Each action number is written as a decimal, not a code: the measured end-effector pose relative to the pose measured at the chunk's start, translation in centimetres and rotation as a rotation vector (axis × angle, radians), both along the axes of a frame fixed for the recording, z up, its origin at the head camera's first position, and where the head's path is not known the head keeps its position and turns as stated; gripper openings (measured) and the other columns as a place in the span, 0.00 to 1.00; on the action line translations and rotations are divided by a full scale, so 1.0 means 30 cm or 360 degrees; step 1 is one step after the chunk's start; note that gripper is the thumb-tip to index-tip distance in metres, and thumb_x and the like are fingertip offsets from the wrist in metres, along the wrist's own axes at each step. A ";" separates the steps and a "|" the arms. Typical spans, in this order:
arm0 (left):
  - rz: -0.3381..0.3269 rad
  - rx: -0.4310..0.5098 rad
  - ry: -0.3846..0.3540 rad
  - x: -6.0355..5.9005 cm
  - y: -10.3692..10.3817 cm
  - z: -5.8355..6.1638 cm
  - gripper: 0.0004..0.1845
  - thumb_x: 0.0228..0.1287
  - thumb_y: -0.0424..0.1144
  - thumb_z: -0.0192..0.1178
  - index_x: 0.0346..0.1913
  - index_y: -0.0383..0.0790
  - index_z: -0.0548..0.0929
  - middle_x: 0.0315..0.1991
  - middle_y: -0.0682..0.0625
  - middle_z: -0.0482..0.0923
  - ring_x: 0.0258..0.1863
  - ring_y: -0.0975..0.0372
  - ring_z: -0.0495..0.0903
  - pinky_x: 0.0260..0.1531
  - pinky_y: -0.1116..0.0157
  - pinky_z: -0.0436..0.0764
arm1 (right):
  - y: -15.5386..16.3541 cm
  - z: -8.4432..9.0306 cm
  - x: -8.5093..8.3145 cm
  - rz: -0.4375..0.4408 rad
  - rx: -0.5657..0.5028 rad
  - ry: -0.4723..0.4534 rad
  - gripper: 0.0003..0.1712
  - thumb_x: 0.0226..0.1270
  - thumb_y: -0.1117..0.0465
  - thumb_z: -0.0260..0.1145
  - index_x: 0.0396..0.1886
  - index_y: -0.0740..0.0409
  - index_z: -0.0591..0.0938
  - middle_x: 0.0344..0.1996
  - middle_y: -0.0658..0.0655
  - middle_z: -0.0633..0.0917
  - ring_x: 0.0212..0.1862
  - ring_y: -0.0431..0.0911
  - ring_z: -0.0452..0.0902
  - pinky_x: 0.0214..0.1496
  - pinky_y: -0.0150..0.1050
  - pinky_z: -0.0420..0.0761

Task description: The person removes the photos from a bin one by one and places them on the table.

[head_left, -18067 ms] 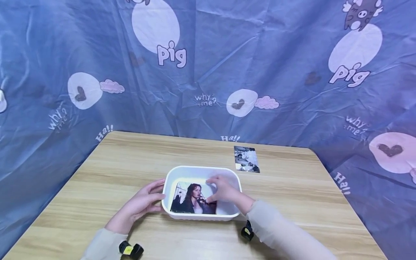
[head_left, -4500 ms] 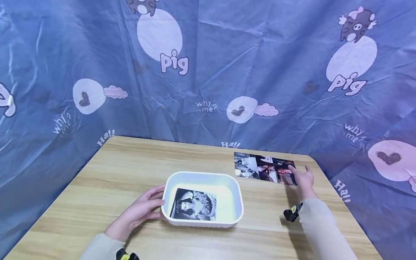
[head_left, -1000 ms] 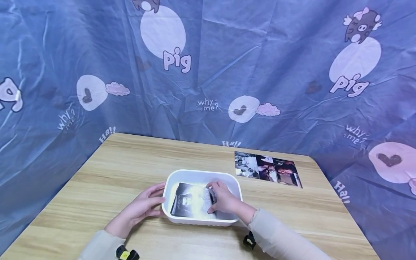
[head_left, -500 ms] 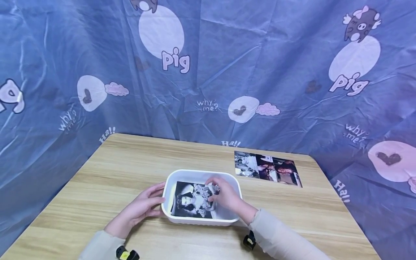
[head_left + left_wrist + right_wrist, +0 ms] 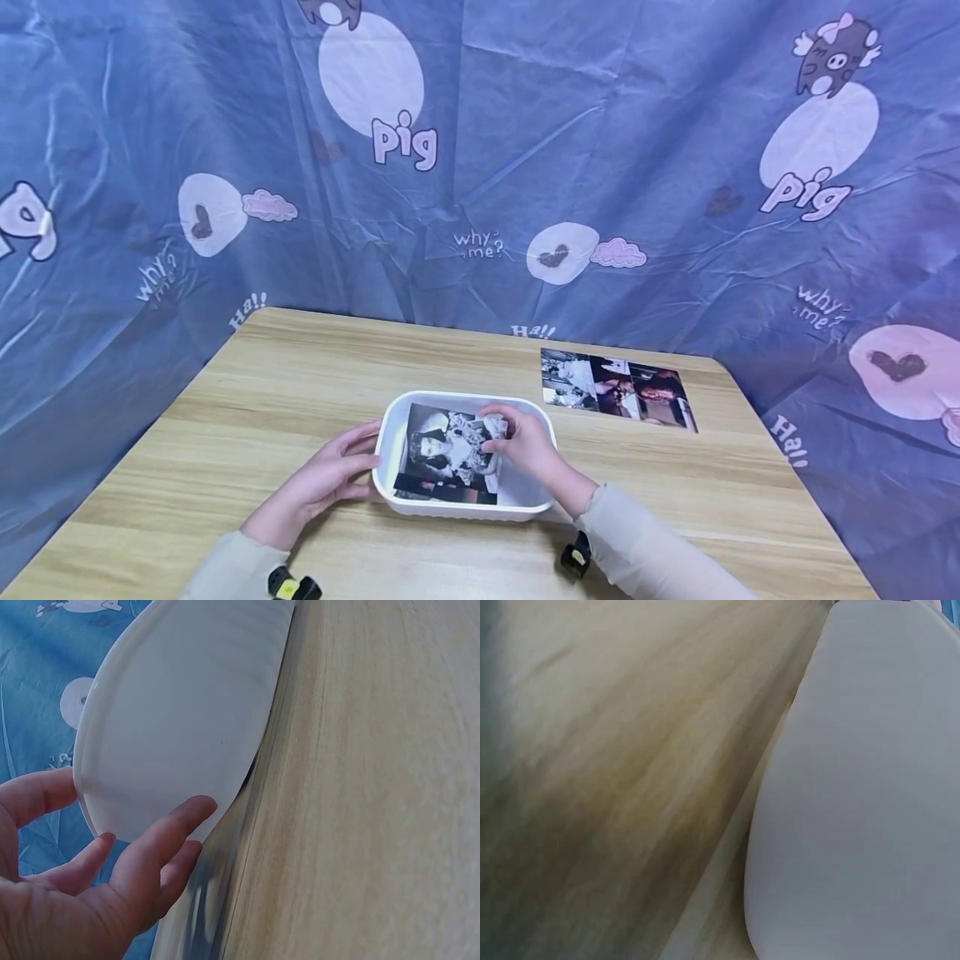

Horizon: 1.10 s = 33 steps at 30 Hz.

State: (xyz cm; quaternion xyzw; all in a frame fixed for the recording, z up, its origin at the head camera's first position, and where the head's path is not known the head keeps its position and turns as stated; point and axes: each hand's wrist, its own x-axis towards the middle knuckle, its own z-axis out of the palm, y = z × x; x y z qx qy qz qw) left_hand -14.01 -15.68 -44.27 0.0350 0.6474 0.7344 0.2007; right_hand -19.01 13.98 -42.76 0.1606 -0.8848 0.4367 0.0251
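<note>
In the head view, my right hand (image 5: 525,446) pinches the right edge of a black-and-white photo (image 5: 450,446) inside a white plastic box (image 5: 547,492). That photo is shifted toward the box's far side. Below its near edge shows a strip of another, darker photo (image 5: 457,490). My left hand (image 5: 333,475) holds the left end of the box from outside, its fingers curved against the wall. The left wrist view shows the left hand's fingertips on the rim and outer wall (image 5: 165,712). In the right wrist view only the box's outer wall (image 5: 862,795) and the tabletop appear; the right hand is hidden there.
Three photos lie side by side on the wooden table (image 5: 300,367) at the back right: a black-and-white one (image 5: 567,379), a dark reddish one (image 5: 617,387) and another dark one (image 5: 662,396). A blue printed curtain (image 5: 480,167) hangs behind the table.
Over the last second the black-and-white photo has slid toward the far side of the box in my right hand, uncovering the darker photo. Earlier, two photos joined the one at back right.
</note>
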 end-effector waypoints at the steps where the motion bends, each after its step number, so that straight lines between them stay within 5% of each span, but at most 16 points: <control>1: -0.0001 0.0001 0.0002 0.000 0.000 0.000 0.41 0.63 0.32 0.56 0.74 0.29 0.46 0.73 0.26 0.44 0.59 0.50 0.75 0.48 0.53 0.86 | 0.000 0.001 -0.001 -0.0003 -0.0032 -0.0031 0.25 0.44 0.71 0.76 0.47 0.55 0.84 0.21 0.51 0.78 0.21 0.35 0.62 0.22 0.26 0.66; 5: 0.0002 0.0000 0.0005 0.003 0.001 0.000 0.41 0.63 0.32 0.56 0.74 0.29 0.46 0.73 0.26 0.44 0.60 0.48 0.74 0.49 0.53 0.85 | 0.007 0.004 -0.006 -0.0003 -0.0182 -0.0136 0.26 0.45 0.73 0.75 0.49 0.59 0.83 0.17 0.48 0.70 0.21 0.35 0.63 0.20 0.25 0.65; 13: 0.0004 0.0012 0.0010 0.010 0.005 -0.004 0.41 0.63 0.32 0.56 0.74 0.28 0.46 0.73 0.26 0.44 0.61 0.46 0.73 0.50 0.51 0.85 | 0.032 0.026 -0.013 -0.0209 -0.0277 -0.0237 0.28 0.47 0.70 0.75 0.52 0.57 0.82 0.22 0.49 0.74 0.25 0.40 0.67 0.21 0.26 0.68; 22: -0.0004 0.0008 0.0025 0.005 0.005 -0.006 0.42 0.63 0.32 0.56 0.74 0.28 0.45 0.73 0.25 0.44 0.61 0.45 0.73 0.50 0.52 0.85 | 0.148 0.099 -0.075 -0.0502 -0.0535 -0.0342 0.31 0.53 0.71 0.71 0.60 0.58 0.76 0.43 0.59 0.83 0.34 0.39 0.75 0.34 0.26 0.80; 33: -0.0001 -0.0001 0.0012 0.008 0.008 -0.005 0.41 0.63 0.31 0.56 0.74 0.29 0.46 0.73 0.26 0.44 0.60 0.46 0.74 0.49 0.52 0.85 | 0.376 0.103 -0.146 -0.0744 -0.0846 -0.0239 0.34 0.58 0.74 0.66 0.66 0.64 0.69 0.27 0.40 0.75 0.27 0.29 0.74 0.31 0.21 0.81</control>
